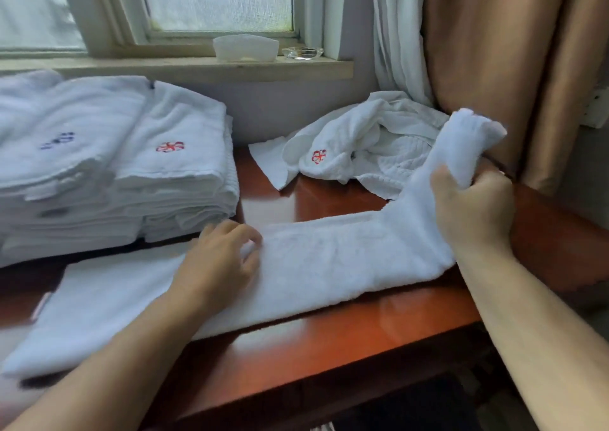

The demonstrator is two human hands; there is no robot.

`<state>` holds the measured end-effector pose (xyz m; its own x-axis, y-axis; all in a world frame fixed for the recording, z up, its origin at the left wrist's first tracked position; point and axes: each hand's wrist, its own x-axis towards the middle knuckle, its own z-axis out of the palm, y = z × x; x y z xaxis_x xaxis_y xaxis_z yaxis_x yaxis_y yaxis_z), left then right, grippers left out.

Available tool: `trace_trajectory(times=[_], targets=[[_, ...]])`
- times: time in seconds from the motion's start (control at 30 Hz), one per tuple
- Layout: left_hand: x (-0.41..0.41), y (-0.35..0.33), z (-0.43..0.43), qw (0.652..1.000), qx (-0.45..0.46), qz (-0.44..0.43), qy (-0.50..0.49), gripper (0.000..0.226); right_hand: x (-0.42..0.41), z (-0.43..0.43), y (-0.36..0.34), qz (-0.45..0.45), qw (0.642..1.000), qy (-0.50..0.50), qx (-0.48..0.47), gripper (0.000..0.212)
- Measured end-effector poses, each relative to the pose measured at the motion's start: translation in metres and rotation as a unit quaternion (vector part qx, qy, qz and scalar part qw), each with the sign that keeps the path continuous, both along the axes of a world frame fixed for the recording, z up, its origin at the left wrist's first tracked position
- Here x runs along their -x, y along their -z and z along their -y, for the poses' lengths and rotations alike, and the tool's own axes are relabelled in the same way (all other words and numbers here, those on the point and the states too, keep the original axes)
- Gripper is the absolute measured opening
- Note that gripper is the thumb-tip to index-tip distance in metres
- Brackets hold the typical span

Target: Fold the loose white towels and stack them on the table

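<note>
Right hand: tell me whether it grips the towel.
Yes, the right hand grips the lifted end of the long towel.

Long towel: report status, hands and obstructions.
Left hand pinches long towel mid-length. Right hand grips its raised end. Loose towel pile lies behind; nothing blocks the fold.

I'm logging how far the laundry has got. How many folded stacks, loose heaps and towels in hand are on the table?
Folded stacks: 2, the left stack and the right stack
Heaps: 1, the loose heap; I cannot tell how many towels are in it
Being folded: 1, the long towel, gripped by the left hand and the right hand
Total: 4
</note>
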<state>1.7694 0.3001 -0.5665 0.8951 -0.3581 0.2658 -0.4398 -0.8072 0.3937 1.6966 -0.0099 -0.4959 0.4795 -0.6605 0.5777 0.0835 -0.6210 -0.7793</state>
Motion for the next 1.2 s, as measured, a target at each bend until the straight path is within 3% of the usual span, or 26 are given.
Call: trace_trajectory(times=[0.17, 0.23, 0.3, 0.33, 0.4, 0.47, 0.5, 0.57, 0.67, 0.77, 1.07, 1.13, 1.2], targets=[[0.015, 0.003, -0.095, 0.982, -0.167, -0.051, -0.069, 0.054, -0.004, -0.087, -0.009, 0.007, 0.984, -0.142, 0.105, 0.027], [0.02, 0.003, -0.112, 0.984, -0.139, -0.064, -0.096, 0.052, -0.007, -0.122, -0.005, 0.0, 0.972, -0.197, 0.131, 0.018], [0.025, -0.001, -0.119, 0.992, 0.051, -0.045, -0.102, 0.033, -0.006, -0.161, 0.001, 0.002, 0.959, -0.246, 0.142, 0.016], [0.028, -0.006, -0.122, 0.973, 0.191, -0.048, -0.121, 0.023, -0.005, -0.18, 0.005, 0.005, 0.951, -0.271, 0.146, 0.018], [0.033, -0.021, -0.132, 0.87, 0.439, -0.156, -0.16, 0.042, -0.005, -0.218, 0.014, -0.007, 0.93, -0.322, 0.175, 0.012], [0.036, -0.033, -0.152, 0.776, 0.528, -0.316, -0.139, 0.078, -0.003, -0.254, 0.025, -0.038, 0.899, -0.366, 0.236, 0.004], [0.036, -0.038, -0.164, 0.759, 0.524, -0.364, -0.132, 0.086, -0.002, -0.271, 0.032, -0.051, 0.882, -0.383, 0.271, 0.006], [0.039, -0.044, -0.184, 0.767, 0.491, -0.389, -0.14, 0.07, 0.002, -0.296, 0.043, -0.08, 0.848, -0.407, 0.331, 0.008], [0.041, -0.043, -0.204, 0.827, 0.421, -0.343, -0.146, 0.037, 0.003, -0.312, 0.051, -0.126, 0.818, -0.433, 0.358, 0.019], [0.038, -0.043, -0.213, 0.832, 0.433, -0.317, -0.137, 0.036, 0.002, -0.309, 0.053, -0.161, 0.798, -0.444, 0.373, 0.031], [0.023, -0.034, -0.227, 0.857, 0.4, -0.226, -0.234, 0.021, -0.007, -0.319, 0.043, -0.152, 0.767, -0.414, 0.467, 0.02], [0.023, -0.03, -0.227, 0.868, 0.368, -0.212, -0.258, 0.026, -0.007, -0.322, 0.045, -0.159, 0.756, -0.421, 0.475, 0.023], [0.022, -0.027, -0.227, 0.899, 0.272, -0.179, -0.294, 0.04, -0.007, -0.321, 0.049, -0.176, 0.738, -0.442, 0.478, 0.03]])
